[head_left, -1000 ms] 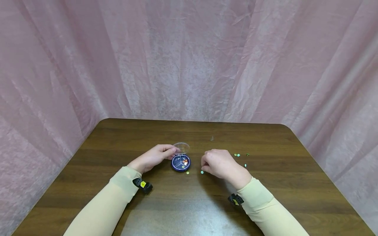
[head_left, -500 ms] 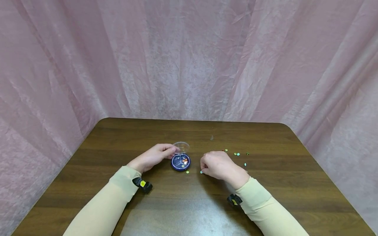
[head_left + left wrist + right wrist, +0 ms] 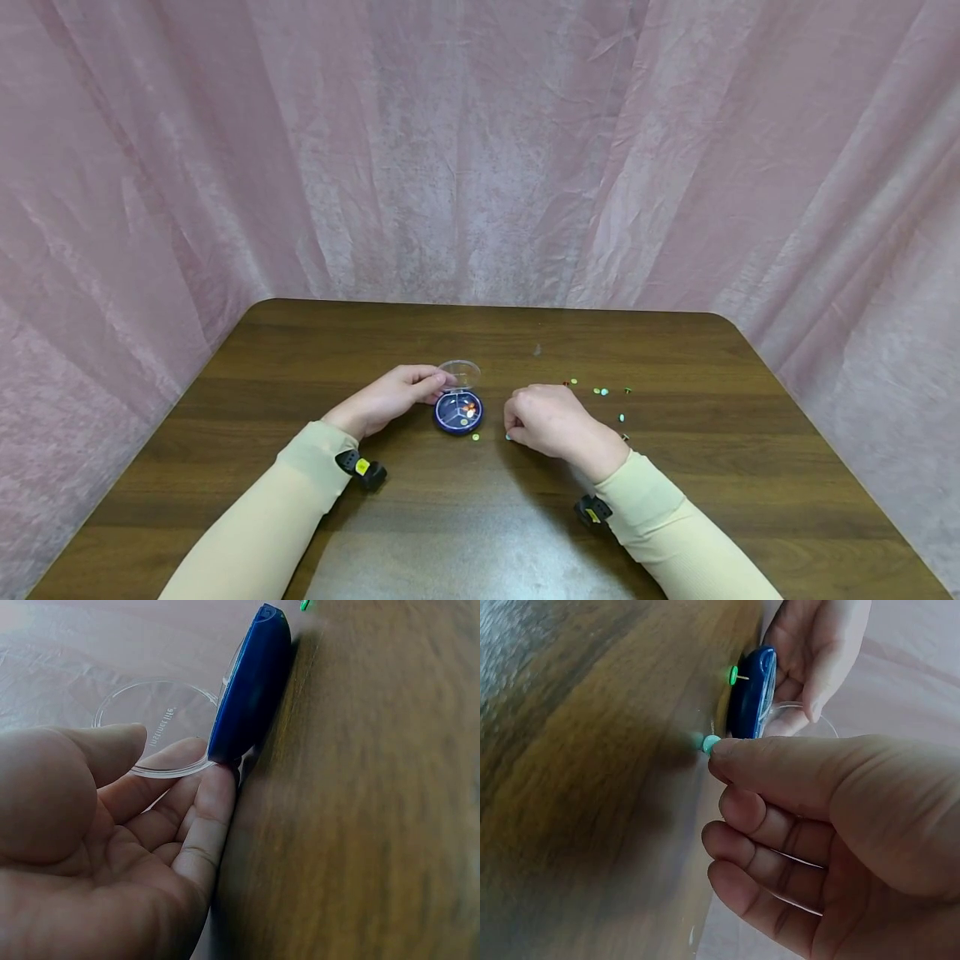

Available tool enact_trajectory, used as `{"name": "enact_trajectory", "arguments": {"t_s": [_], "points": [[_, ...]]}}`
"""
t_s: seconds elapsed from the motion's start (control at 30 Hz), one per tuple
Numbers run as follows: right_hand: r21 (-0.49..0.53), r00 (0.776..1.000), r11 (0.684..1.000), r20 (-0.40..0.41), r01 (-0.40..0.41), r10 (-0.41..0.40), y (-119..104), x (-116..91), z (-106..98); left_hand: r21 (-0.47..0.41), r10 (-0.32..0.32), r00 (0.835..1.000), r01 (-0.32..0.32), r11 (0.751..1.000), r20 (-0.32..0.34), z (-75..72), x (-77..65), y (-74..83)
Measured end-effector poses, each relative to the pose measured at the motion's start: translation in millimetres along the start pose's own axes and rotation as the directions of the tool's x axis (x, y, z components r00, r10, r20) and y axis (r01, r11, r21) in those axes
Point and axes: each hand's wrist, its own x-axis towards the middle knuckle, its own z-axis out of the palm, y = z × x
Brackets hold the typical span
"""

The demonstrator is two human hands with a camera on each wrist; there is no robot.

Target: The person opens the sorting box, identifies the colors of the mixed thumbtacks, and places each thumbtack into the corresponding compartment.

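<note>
Behind and around a brown wooden table (image 3: 420, 517), pink curtains (image 3: 465, 167) in loose folds. On the tabletop, near the middle, a round blue case (image 3: 447, 427), lying flat, with its clear lid (image 3: 161, 705) tipped up at the far side. Inside, thin dividers, a few orange and white tacks (image 3: 470, 408) toward the right, and one yellowish tack (image 3: 464, 422) nearer the front; too small to tell exactly which compartment.

Holds the case at its lid with the left hand (image 3: 390, 398), thumb before the clear disc, fingers behind it, one fingertip touching the blue base.

To the right of the case, pinches a teal tack (image 3: 710, 745) by its head between thumb and forefinger of the right hand (image 3: 553, 419), low over the wood, with a narrow grip and the other fingers curled in toward the palm. Cannot tell whether touching the table with the tack.

Between the case and the right hand, closer to the case, one loose green tack (image 3: 733, 675), with its pin in sight. Beyond the right hand, scattered to the right, more loose tacks: red (image 3: 566, 383), yellow-green, teal (image 3: 622, 417) and green (image 3: 628, 390), plus a darker one near the wrist.

On both arms, pale yellow sleeves (image 3: 243, 512), and at each cuff a small black camera (image 3: 371, 477) with a yellow patch.
</note>
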Motion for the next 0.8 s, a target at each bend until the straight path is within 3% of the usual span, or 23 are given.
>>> {"name": "enact_trajectory", "arguments": {"t_s": [0.6, 0.8], "points": [[-0.035, 0.996, 0.997, -0.056, 0.069, -0.071, -0.2, -0.1, 3.3, -0.002, 0.006, 1.000, -0.006, 1.000, 0.000, -0.5, 1.7, -2.5], [-0.032, 0.996, 0.999, -0.087, 0.032, -0.035, 1.1, -0.3, 0.3, -0.007, 0.004, 1.000, -0.004, 1.000, 0.002, -0.3, 2.5, -3.5]]}}
